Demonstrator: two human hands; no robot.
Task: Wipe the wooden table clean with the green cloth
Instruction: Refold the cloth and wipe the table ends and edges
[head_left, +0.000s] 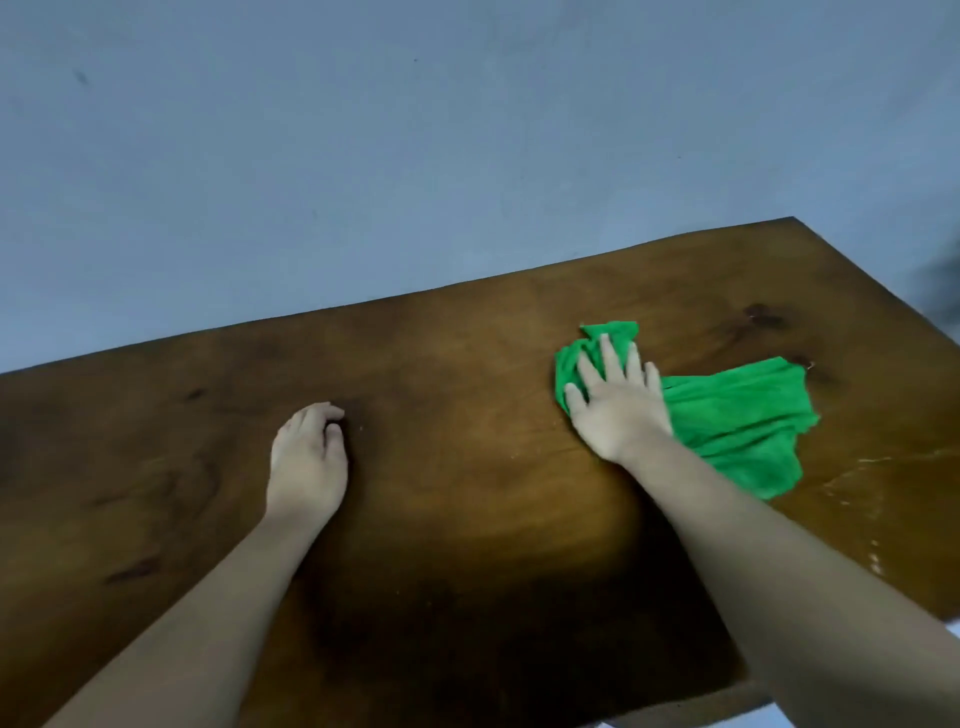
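Note:
The wooden table (457, 374) fills the lower half of the view, dark brown with darker knots and stains. A crumpled green cloth (737, 415) lies on its right part. My right hand (618, 405) presses flat on the cloth's left end, fingers spread, with the rest of the cloth trailing out to the right. My left hand (309, 457) rests on the bare wood left of centre, its fingers curled under and holding nothing.
A blue-grey wall (415, 156) stands right behind the table's far edge. Pale smears and scratches (857, 478) show on the wood at the right. The table's right edge runs diagonally, with a dark blurred shape (945, 296) beyond it.

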